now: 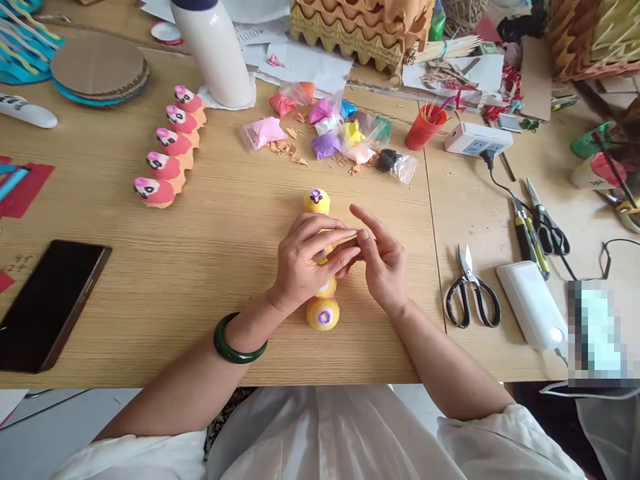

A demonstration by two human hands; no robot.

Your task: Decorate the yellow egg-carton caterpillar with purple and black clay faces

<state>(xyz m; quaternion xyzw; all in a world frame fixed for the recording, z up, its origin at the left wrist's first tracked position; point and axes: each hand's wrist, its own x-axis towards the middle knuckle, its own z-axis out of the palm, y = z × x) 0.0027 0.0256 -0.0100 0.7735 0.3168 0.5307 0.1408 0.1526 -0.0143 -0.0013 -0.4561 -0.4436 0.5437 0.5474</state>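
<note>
- Left hand (303, 263) and right hand (381, 263) sit close, fingertips almost meeting in a narrow pinch (anything between them is too small to tell).
- Yellow craft figures (323, 313) lie in a line directly beneath, near the front edge of the wooden table (165, 293).
- Black phone (50, 307) lies well left, scissors (473, 293) well right, with open wood on both sides.

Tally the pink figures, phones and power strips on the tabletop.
Pink figures: 5
Phone: 1
Power strip: 1
Total: 7
</note>
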